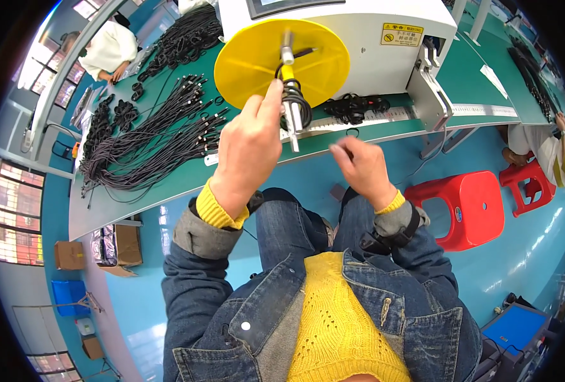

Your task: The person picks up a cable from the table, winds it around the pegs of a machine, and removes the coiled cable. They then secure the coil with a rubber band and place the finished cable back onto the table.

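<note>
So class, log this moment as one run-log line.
left hand: on black cable coil at yellow disc | right hand: pinching thin cable | green bench

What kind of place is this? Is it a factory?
Probably yes, a small factory workshop for cables. Heaps of black cable bundles lie on a long green workbench, and the left hand touches a cable coil on a winding machine's yellow disc.

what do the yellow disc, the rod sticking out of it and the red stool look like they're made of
Yellow disc: probably plastic, with even matte colour and a smooth face. Rod: looks like metal, silvery with bright glints. Red stool: likely moulded plastic, glossy, with rounded edges in one piece.
</note>
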A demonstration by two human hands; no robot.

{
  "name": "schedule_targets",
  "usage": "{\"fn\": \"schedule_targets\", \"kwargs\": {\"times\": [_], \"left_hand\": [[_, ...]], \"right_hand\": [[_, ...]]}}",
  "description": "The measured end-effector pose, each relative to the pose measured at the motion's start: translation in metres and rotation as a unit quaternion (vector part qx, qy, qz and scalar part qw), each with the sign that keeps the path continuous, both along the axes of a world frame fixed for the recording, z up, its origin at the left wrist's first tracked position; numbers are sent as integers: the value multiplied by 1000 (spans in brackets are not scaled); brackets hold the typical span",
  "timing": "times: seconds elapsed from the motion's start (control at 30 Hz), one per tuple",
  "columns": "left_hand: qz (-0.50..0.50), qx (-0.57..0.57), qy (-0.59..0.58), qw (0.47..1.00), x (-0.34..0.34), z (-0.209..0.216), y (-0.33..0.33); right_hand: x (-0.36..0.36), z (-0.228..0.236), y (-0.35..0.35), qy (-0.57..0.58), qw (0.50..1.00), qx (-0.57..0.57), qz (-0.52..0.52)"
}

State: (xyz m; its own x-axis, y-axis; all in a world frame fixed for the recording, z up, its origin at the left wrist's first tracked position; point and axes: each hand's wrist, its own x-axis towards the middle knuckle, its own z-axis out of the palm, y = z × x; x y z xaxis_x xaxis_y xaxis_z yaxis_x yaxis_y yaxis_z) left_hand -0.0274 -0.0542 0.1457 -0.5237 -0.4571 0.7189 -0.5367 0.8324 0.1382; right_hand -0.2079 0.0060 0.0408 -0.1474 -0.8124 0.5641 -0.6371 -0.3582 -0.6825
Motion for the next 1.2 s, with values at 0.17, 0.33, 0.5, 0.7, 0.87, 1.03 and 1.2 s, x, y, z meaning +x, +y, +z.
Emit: {"fn": "schedule_targets", "kwargs": {"times": [0.17,0.33,0.5,0.7,0.87,1.03,1.2], "left_hand": [[67,12,-118,991,-11,10,5],[122,29,-150,981,-18,15,11],[63,-88,-202,973,-1,15,-1],[73,34,-161,984,-7,0,16],[71,59,-142,986,-11,1,5],[8,168,-49,985,-9,-6,-4],[30,121,-30,992,-14,-11,-1]], "right_hand": [[17,45,-19,-45,997,-54,12],[7,50,-44,13,993,-113,-35],[7,44,-58,-12,993,-116,4],[4,36,-63,-12,995,-99,4],[11,39,-61,-30,994,-103,4],[19,36,-58,-99,991,-81,39],[23,32,-61,-102,989,-97,52]]}}
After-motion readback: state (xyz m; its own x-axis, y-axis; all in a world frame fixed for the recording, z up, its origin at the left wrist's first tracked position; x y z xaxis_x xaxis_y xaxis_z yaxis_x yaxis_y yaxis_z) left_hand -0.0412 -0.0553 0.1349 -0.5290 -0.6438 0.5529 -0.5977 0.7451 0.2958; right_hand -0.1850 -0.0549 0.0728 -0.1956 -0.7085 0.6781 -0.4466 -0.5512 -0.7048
